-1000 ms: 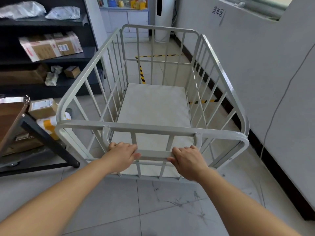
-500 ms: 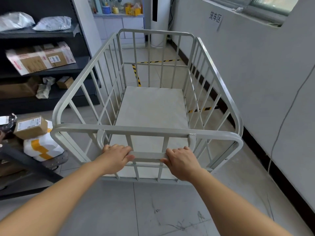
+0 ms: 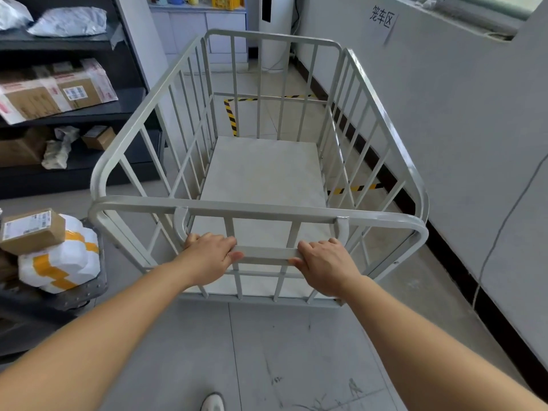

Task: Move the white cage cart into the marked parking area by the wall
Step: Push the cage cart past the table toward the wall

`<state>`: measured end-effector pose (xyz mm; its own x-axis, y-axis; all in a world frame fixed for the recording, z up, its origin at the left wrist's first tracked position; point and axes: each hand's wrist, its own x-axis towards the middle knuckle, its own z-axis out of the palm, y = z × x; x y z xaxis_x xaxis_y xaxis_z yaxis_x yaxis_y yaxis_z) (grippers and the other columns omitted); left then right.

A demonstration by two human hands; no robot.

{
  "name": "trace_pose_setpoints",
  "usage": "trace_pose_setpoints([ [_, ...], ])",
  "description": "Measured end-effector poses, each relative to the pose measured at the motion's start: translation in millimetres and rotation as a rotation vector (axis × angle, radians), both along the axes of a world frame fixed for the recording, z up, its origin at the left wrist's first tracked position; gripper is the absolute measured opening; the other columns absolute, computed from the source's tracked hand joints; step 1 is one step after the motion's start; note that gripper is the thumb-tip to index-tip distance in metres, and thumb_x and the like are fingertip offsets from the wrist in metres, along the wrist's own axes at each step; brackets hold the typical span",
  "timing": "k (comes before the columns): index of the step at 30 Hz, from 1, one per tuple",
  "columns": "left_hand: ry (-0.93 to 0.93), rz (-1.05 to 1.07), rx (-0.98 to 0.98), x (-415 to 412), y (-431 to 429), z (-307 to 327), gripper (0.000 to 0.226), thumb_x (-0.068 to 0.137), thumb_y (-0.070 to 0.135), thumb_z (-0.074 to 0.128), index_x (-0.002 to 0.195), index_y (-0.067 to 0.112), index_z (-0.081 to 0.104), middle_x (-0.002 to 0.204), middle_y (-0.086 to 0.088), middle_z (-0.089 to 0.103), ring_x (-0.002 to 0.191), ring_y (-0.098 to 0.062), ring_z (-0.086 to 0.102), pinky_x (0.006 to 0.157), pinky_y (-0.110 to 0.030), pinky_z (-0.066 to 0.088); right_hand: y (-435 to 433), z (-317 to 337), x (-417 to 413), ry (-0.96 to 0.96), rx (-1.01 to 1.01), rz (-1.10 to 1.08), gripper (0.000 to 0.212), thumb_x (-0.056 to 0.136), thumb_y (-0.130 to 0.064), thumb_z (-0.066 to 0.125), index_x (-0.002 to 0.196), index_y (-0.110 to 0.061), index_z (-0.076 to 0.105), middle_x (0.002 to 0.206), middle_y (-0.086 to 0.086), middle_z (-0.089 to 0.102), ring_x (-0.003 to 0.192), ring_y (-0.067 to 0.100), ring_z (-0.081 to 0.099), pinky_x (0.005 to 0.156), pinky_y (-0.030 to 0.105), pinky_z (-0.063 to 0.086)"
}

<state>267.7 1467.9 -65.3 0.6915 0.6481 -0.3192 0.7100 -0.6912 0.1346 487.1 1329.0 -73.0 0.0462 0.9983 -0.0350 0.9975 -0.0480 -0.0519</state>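
**Two hands pushing an empty white cage cart beside a wall**

Seen from a head-worn camera looking down, a person's bare arms reach forward to a white cage cart (image 3: 261,179). The left hand (image 3: 209,258) and right hand (image 3: 324,266) each have a clenched grip on the cart's low horizontal handle bar (image 3: 265,254), fingers wrapped over it, hands apart. The cart has barred sides and a flat, bare floor panel. It stands on grey floor tiles, its right side running close along a grey wall (image 3: 444,120). Yellow-and-black striped floor tape (image 3: 231,117) shows through the bars ahead of the cart and at its right side. A paper sign (image 3: 382,20) with characters hangs on the wall above. To the left, dark shelves (image 3: 89,114) hold cardboard boxes, and wrapped parcels (image 3: 56,256) sit on a low trolley.
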Motion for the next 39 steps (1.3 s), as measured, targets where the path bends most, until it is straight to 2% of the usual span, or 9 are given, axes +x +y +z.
trace_pose_setpoints([
  [5, -0.016, -0.013, -0.002, 11.2, 34.3, -3.3, 0.032, 0.100, 0.048, 0.023, 0.091, 0.024, 0.043, 0.094, 0.004, 0.054, 0.093, -0.019, 0.043, 0.085, -0.038, 0.027, 31.7, 3.6, 7.1, -0.027, -0.026, -0.035, 0.056, 0.088, -0.060, 0.010, 0.095, -0.018, 0.047, 0.091, 0.004, 0.064, 0.083, 0.026, 0.057, 0.083, 0.038, 0.036],
  [8, -0.016, -0.023, -0.018, 17.8, 55.6, -2.9, 0.035, 0.099, 0.049, 0.024, 0.096, 0.023, 0.047, 0.099, 0.003, 0.057, 0.099, -0.021, 0.047, 0.087, -0.039, 0.027, 51.3, 7.1, 10.3, -0.021, -0.046, -0.063, 0.054, 0.090, -0.059, 0.011, 0.097, -0.018, 0.047, 0.093, 0.003, 0.063, 0.085, 0.025, 0.056, 0.087, 0.037, 0.036],
  [12, -0.009, -0.040, -0.030, 26.1, 83.9, -0.4, 0.031, 0.100, 0.048, 0.024, 0.092, 0.024, 0.042, 0.105, 0.000, 0.058, 0.107, -0.024, 0.047, 0.089, -0.041, 0.028, 77.4, 11.0, 14.2, -0.004, -0.049, -0.093, 0.067, 0.075, -0.065, -0.010, 0.091, -0.024, 0.040, 0.088, -0.002, 0.059, 0.075, 0.018, 0.045, 0.087, 0.034, 0.037],
  [17, -0.009, -0.054, -0.052, 29.6, 118.9, 2.8, 0.029, 0.100, 0.048, 0.024, 0.092, 0.025, 0.040, 0.105, 0.000, 0.056, 0.106, -0.024, 0.046, 0.089, -0.041, 0.027, 111.3, 12.2, 14.0, 0.025, -0.048, -0.119, 0.061, 0.076, -0.066, -0.009, 0.089, -0.025, 0.035, 0.082, -0.007, 0.048, 0.074, 0.016, 0.042, 0.087, 0.033, 0.036],
  [24, -0.001, -0.067, -0.060, 35.3, 170.4, 2.0, 0.036, 0.100, 0.048, 0.025, 0.106, 0.023, 0.049, 0.108, 0.002, 0.058, 0.107, -0.022, 0.047, 0.092, -0.042, 0.028, 157.4, 11.8, 17.8, 0.029, -0.013, -0.130, 0.073, 0.077, -0.065, -0.007, 0.097, -0.021, 0.047, 0.093, -0.001, 0.062, 0.083, 0.021, 0.055, 0.087, 0.034, 0.036],
  [39, 0.010, -0.068, -0.069, 89.3, 285.7, 2.0, 0.035, 0.100, 0.047, 0.025, 0.105, 0.022, 0.048, 0.106, 0.000, 0.057, 0.107, -0.022, 0.046, 0.092, -0.040, 0.028, 270.8, 6.0, 74.7, -0.004, 0.054, -0.111, 0.079, 0.075, -0.065, -0.011, 0.100, -0.020, 0.050, 0.095, 0.001, 0.064, 0.085, 0.023, 0.057, 0.085, 0.036, 0.036],
])
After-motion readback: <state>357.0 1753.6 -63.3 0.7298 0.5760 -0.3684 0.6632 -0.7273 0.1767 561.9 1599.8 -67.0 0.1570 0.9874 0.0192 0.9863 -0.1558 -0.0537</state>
